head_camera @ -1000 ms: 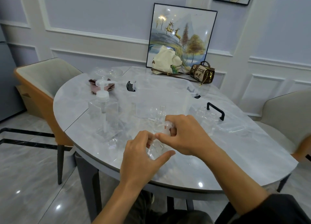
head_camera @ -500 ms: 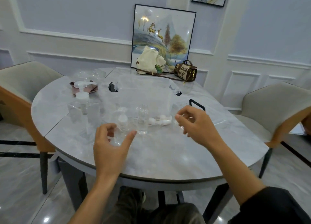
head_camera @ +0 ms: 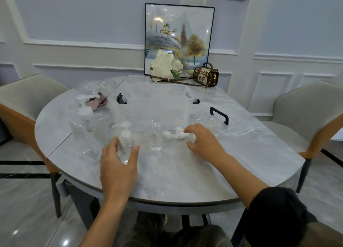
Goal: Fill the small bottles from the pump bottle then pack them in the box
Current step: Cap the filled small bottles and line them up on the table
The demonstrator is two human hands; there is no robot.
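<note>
Near table (head_camera: pixel 185 172) is bare; a small bottle (head_camera: pixel 156 135) and loose pump caps (head_camera: pixel 176 134) block the box (head_camera: pixel 157 105) front.

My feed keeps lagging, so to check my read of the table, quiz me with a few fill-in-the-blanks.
The small bottle between the left hand's thumb and fingers wears a ___ pump top. The middle bottle next to it has no ___. The right hand is at loose pump tops lying on the ___.
Missing: white; top; table.
</note>
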